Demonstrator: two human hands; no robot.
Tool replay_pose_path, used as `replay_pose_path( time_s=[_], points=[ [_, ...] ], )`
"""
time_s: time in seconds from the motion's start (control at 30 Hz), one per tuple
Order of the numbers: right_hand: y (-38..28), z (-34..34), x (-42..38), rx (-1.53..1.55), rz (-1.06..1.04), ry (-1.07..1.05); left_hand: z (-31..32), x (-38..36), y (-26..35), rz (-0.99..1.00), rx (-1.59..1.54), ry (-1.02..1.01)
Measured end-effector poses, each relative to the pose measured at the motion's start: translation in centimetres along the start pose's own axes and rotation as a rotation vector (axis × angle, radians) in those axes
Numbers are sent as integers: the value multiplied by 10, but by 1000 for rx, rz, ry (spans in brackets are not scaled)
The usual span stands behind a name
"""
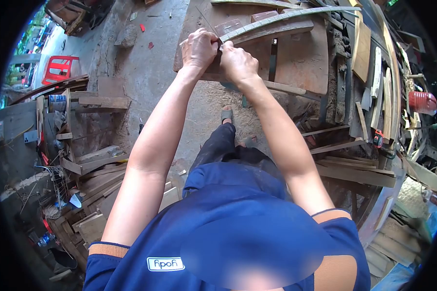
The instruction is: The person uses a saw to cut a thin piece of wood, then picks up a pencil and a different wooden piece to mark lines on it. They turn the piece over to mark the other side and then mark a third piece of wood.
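Left hand (199,48) and right hand (238,62) meet beside curved, pale strip (277,19)

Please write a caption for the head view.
Left hand and right hand, close together beside a curved strip, over a table.

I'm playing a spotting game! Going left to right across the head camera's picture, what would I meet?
Red chair, left hand, right hand, red-and-black tape measure, red jug.
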State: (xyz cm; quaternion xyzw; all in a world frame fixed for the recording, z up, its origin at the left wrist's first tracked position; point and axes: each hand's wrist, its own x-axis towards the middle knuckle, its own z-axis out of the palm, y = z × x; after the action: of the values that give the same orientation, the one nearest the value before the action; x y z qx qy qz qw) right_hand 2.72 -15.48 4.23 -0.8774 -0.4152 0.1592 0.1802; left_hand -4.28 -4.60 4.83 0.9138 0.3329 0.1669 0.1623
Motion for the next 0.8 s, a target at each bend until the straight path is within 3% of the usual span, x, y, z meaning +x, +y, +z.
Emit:
replay_pose_path(
  time_s=[0.17,0.33,0.5,0.7,0.8],
  points=[
    [20,-12,-60,29,43,-58,0,2,0,41,18,31],
    [-2,2,3,62,28,-14,2,1,0,20,18,7],
    [20,-9,-56,48,20,-36,3,1,-4,15,-2,19],
    [-9,-9,5,24,38,-68,0,0,2,-9,17,-8],
    [4,-12,-11,36,-5,-40,2,-4,2,19,11,-7]
  ],
)
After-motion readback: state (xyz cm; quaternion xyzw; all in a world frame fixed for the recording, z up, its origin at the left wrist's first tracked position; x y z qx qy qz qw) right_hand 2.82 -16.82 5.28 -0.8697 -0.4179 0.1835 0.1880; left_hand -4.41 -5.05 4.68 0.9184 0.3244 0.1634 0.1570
